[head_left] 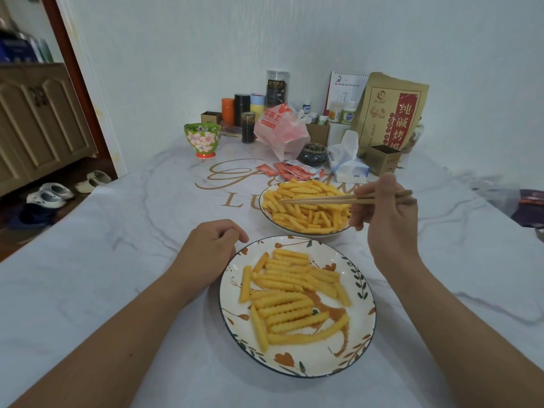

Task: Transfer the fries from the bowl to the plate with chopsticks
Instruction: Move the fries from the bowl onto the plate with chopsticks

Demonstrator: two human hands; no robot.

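Observation:
A white bowl (266, 214) full of crinkle-cut fries (306, 214) stands in the middle of the table. Nearer to me lies an oval plate (297, 368) with a leaf pattern, and several fries (285, 301) lie on it. My right hand (385, 216) grips a pair of wooden chopsticks (321, 199) above the bowl. Their tips point left over the fries and hold nothing that I can see. My left hand (210, 245) rests on the table at the plate's left rim, fingers loosely curled and holding nothing.
A floral green bowl (202, 139) stands at the back left. Red sauce packets (290, 169), a plastic bag (281, 131), a tissue pack (347, 160), a brown paper bag (388, 113), jars and small boxes crowd the far edge by the wall.

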